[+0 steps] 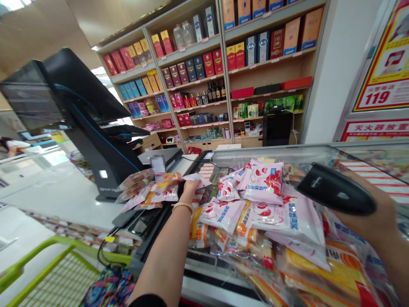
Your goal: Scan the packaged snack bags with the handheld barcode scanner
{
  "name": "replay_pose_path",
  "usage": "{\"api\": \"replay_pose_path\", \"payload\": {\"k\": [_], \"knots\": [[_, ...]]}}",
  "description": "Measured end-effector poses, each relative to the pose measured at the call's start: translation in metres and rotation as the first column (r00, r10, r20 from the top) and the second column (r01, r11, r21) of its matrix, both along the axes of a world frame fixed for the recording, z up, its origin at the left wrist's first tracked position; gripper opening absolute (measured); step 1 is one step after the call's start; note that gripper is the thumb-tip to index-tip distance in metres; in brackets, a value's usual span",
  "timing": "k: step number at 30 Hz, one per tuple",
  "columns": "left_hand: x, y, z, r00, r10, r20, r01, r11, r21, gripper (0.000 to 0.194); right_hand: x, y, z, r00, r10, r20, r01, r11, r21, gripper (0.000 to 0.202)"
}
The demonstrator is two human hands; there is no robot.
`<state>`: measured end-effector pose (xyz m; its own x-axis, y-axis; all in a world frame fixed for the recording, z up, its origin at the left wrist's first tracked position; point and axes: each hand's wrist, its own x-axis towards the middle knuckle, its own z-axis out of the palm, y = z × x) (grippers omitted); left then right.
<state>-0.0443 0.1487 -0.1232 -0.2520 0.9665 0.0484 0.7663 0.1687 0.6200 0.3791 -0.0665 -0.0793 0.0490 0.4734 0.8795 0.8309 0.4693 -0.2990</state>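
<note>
My left hand (189, 192) is stretched forward, its fingers closed on the edge of a pink-and-white snack packet (201, 181). Just left of it lies a small pile of wrapped snacks (159, 195). A black handheld barcode scanner (335, 189) is gripped in my right hand (380, 209), above the right side of the counter. Between my arms, a large heap holds pink-and-white packets (264, 181) with red pictures, and clear-wrapped yellow bread packs (322, 264) with orange labels. Part of the fingers on the scanner is hidden behind it.
A black checkout terminal (83, 115) stands on the white counter (64, 179) at left. The green shopping cart (47, 251) is at lower left. Shelves of boxed bottles (198, 68) line the back. Red-and-yellow signs (383, 68) hang on the right wall.
</note>
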Motion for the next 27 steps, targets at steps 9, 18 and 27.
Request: {"api": "replay_pose_path", "payload": {"k": [9,18,27], "knots": [[0.021,-0.051,0.009,0.665,-0.111,0.739,-0.013,0.987,0.16,0.043,-0.006,-0.005,0.009,1.0,0.027,0.012,-0.027,1.0,-0.008,0.023],[0.066,-0.103,0.004,0.854,-0.343,0.391,-0.029,0.72,0.694,0.038,-0.023,-0.026,0.017,0.986,0.097,0.134,-0.097,0.995,-0.008,0.026],[0.08,-0.118,-0.003,0.939,-0.343,0.029,0.233,0.695,0.68,0.021,-0.055,-0.039,0.015,0.98,0.192,0.044,-0.187,0.977,-0.1,0.028]]}}
